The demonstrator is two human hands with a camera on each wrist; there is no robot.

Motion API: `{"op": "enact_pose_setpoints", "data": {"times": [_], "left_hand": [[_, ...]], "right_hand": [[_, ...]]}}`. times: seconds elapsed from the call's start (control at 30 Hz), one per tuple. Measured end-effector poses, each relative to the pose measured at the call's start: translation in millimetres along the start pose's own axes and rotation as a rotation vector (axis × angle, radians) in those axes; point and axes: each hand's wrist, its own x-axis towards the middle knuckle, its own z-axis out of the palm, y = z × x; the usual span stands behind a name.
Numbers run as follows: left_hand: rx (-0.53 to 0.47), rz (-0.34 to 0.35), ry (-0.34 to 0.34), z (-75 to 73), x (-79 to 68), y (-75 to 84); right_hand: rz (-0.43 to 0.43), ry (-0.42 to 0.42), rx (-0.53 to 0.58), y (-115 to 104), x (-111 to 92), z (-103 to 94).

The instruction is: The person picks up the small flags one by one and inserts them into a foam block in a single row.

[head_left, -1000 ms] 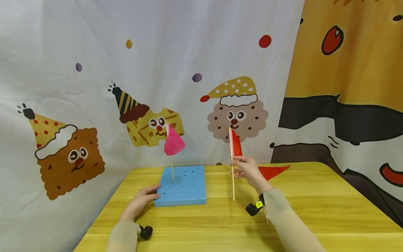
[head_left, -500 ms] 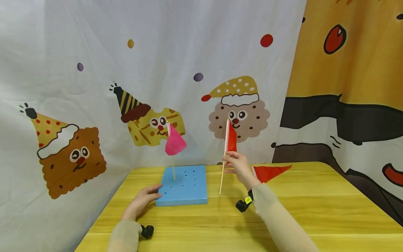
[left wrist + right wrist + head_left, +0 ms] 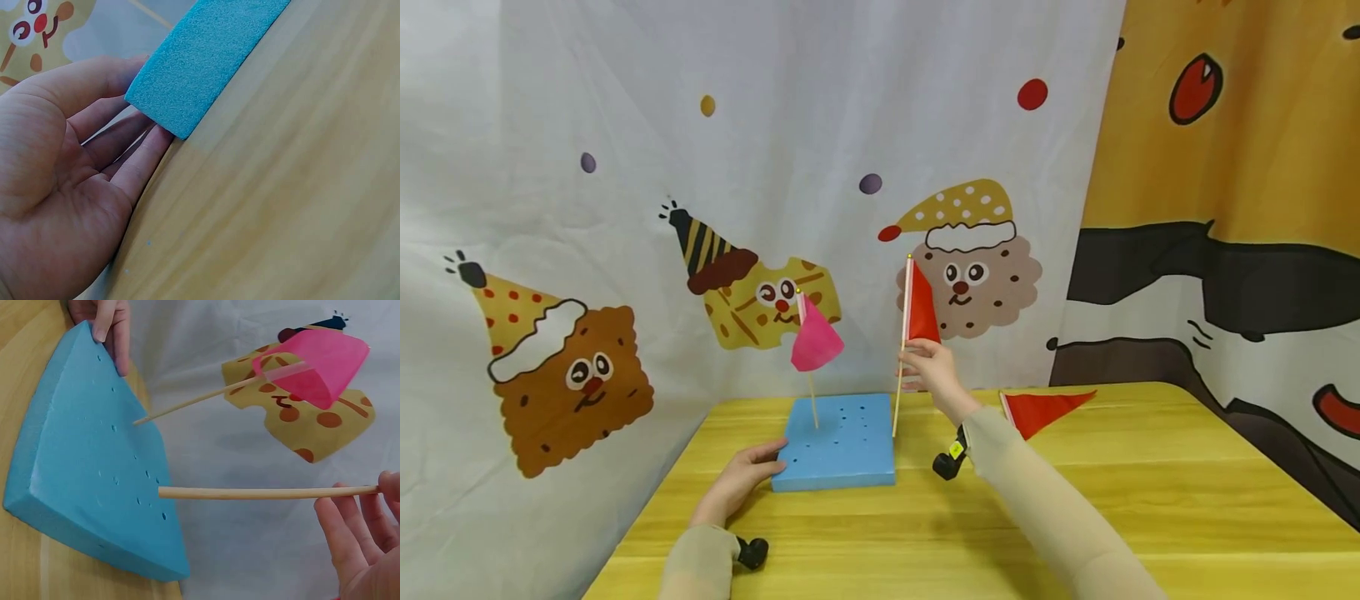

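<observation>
My left hand [image 3: 741, 479] touches the left edge of a blue foam block [image 3: 842, 471] with nearly straight fingers, the thumb by its near corner. The block's top is dotted with small holes. Upright in it, slightly tilted, stands a pink flag [image 3: 816, 337] on a thin wooden stick. My right hand [image 3: 934, 371] pinches the stick of a red pennant flag [image 3: 921, 308] just below the cloth. In the right wrist view, the lower end of this wooden stick [image 3: 250, 493] appears over the holed face, seemingly apart from it.
A second red pennant [image 3: 1045, 408] lies on the wooden table [image 3: 1000, 533] to the right, partly behind the right forearm. Behind the table hangs a white curtain [image 3: 805, 125] with cartoon biscuit and cheese prints.
My right hand has carried the red flag leftward and upward, from beside the block to its right edge in the head view. My left hand and the pink flag have stayed put.
</observation>
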Motion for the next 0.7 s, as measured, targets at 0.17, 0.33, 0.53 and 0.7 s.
{"op": "enact_pose_setpoints", "data": {"times": [0.17, 0.33, 0.53, 0.7], "left_hand": [[-0.005, -0.010, 0.023, 0.3, 0.6, 0.3], [-0.001, -0.008, 0.026, -0.2, -0.2, 1.4], [0.011, -0.004, 0.013, -0.4, -1.1, -0.2], [0.017, -0.005, 0.026, 0.9, -1.3, -0.5]], "right_hand": [[-0.029, -0.019, -0.010, -0.8, 6.7, 15.1], [-0.051, -0.027, 0.001, 0.2, 14.3, 29.2], [-0.067, -0.023, -0.001, 3.2, 20.3, 43.7], [-0.091, -0.019, -0.005, 6.9, 21.6, 55.1]]}}
